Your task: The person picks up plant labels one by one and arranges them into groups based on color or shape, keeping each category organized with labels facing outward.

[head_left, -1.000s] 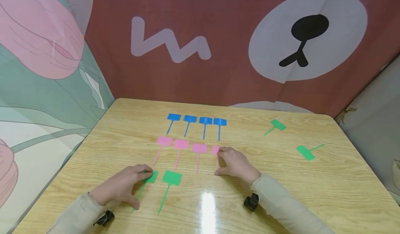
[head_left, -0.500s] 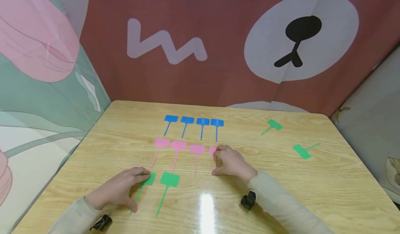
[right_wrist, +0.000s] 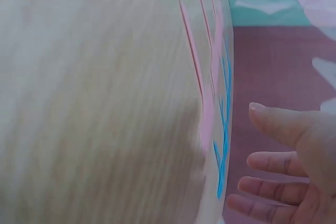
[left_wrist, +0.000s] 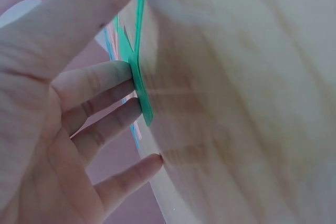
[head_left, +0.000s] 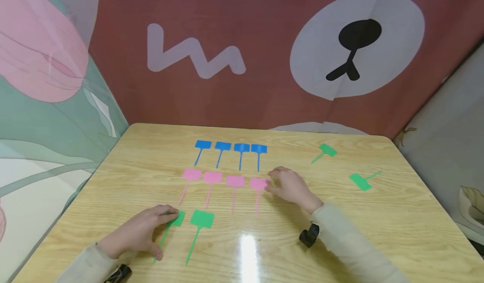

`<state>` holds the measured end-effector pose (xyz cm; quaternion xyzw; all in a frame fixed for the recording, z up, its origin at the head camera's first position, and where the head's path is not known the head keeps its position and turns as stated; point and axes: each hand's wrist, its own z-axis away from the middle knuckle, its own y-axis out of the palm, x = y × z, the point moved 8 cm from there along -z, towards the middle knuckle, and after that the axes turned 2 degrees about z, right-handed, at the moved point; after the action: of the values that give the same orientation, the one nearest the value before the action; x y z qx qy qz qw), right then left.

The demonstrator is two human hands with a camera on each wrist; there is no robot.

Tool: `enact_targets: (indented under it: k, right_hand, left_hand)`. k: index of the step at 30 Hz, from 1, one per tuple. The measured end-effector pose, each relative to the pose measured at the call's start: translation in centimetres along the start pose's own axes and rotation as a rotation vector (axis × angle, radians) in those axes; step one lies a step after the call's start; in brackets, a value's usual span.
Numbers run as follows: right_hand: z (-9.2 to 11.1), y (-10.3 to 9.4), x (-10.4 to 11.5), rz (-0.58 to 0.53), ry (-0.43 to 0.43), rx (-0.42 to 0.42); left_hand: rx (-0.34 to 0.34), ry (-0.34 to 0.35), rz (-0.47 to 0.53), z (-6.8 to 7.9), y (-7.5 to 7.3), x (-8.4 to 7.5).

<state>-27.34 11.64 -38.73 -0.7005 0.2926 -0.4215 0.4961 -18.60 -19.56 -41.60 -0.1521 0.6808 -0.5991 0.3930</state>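
My left hand (head_left: pixel 138 231) rests on the leftmost green plant label (head_left: pixel 177 218). Its nearly straight fingertips touch the label's head, and the thumb is at the stem, as the left wrist view shows with the green label (left_wrist: pixel 137 72). A second green plant label (head_left: pixel 202 219) lies just to the right. My right hand (head_left: pixel 293 186) is off the table beside the rightmost pink plant label (head_left: pixel 258 184), fingers spread and holding nothing. In the right wrist view, that hand (right_wrist: pixel 286 166) appears apart from the pink labels (right_wrist: pixel 208 119).
Several blue plant labels (head_left: pixel 242 148) form the far row, and several pink ones (head_left: pixel 213 177) the row before it. Two loose green labels, one farther back (head_left: pixel 327 150) and one nearer (head_left: pixel 361 182), lie at the right. A printed curtain (head_left: pixel 264 85) hangs behind the wooden table (head_left: pixel 397 232).
My right hand has let go of the rightmost pink label and moved slightly right, uncovering its head. My left hand stays on the green label. The head view has shifted a little.
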Motion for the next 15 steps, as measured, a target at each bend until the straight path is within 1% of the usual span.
enact_targets:
  k: [3,9,13,15]
  right_hand:
    - [-0.2,-0.4,-1.4,-0.033,0.036,0.005]
    - [-0.3,-1.2,-4.5,-0.147,0.113,0.036]
    - [-0.1,-1.7,-6.3,-0.173,0.140,0.030]
    - [0.0,-1.9,-7.3,-0.169,0.152,0.025]
  left_hand:
    - [-0.017,0.012,0.002,0.1,-0.1,0.0]
    - [-0.037,0.021,0.008,0.3,-0.2,0.0]
    - [-0.049,0.031,0.010,0.2,-0.2,-0.1]
    - [-0.056,0.045,0.007,0.2,-0.2,-0.2]
